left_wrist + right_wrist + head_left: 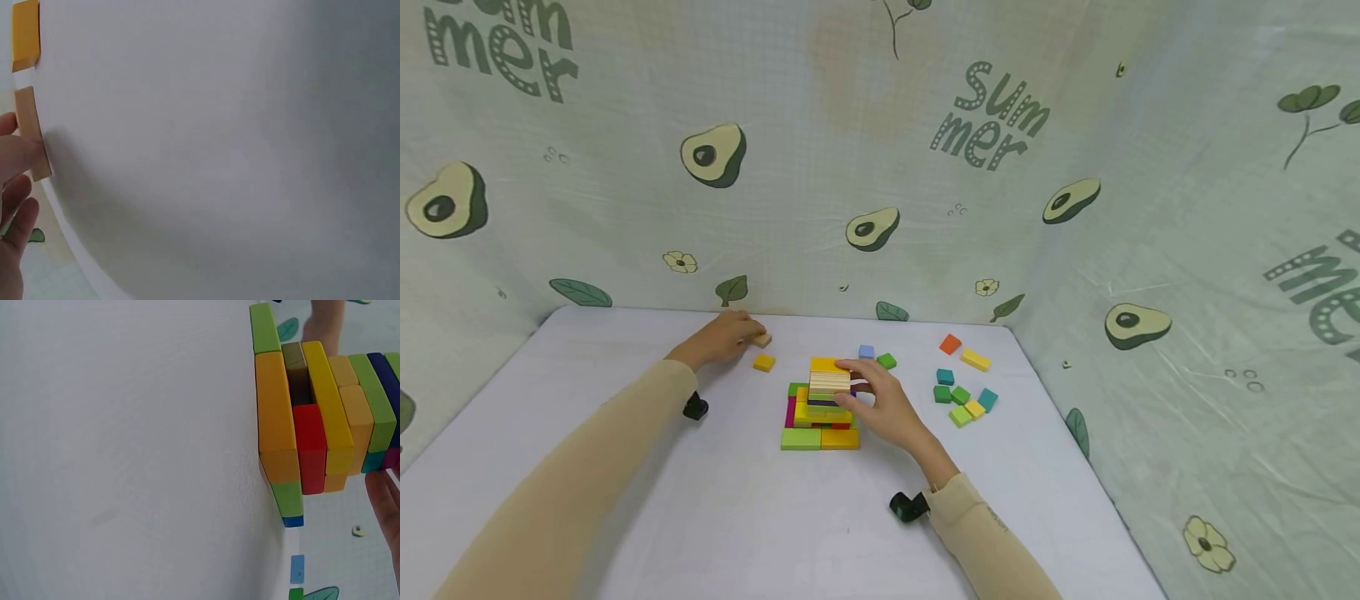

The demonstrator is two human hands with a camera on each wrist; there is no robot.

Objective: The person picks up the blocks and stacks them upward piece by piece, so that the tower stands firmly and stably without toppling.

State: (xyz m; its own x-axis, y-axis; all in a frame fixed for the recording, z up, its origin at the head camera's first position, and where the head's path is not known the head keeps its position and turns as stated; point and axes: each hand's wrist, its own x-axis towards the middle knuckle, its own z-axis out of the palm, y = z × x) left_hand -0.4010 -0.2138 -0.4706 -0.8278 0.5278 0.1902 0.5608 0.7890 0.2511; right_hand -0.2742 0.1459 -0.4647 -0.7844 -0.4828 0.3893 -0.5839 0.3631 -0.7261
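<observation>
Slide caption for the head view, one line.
Left hand pinches a tan block while the right hand cups the side of a multicoloured block tower.

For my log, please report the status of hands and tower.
Left hand pinches tan block. Right hand cups standing tower. Yellow block nearby, seemingly not blocking.

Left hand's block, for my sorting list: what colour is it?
The block is tan, clearest in the left wrist view.

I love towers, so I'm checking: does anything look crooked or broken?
Nothing stands out. The block tower looks upright, with no broken pieces showing. The loose blocks at the right lie at mixed angles, but that seems ordinary.
</observation>
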